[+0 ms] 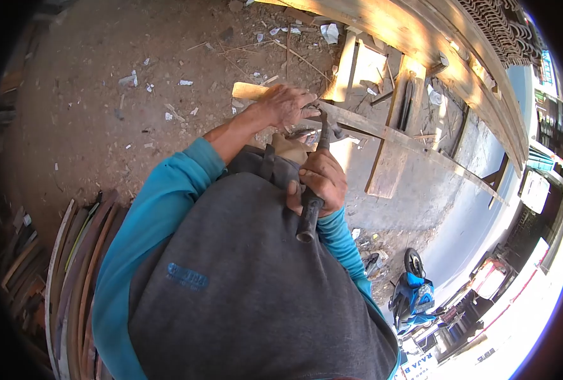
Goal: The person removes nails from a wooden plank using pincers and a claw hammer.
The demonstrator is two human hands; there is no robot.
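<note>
My right hand [322,180] is wrapped around the dark handle of a hammer [309,218], whose butt end points back toward my body. The hammer's far end lies close to the fingertips of my left hand and is partly hidden. My left hand [286,104] rests over a long, thin wooden strip [414,140] with its fingers bent and drawn together. Whatever those fingers pinch is too small to make out. Below the left hand, a tan pouch [289,149] shows at my waist, beside a dark strap.
Wooden boards [389,133] and a large curved timber [484,101] lie ahead and to the right. Several curved strips [72,285] are stacked at lower left. A blue motorcycle [414,294] stands at right. Scraps litter the dirt ground [104,114].
</note>
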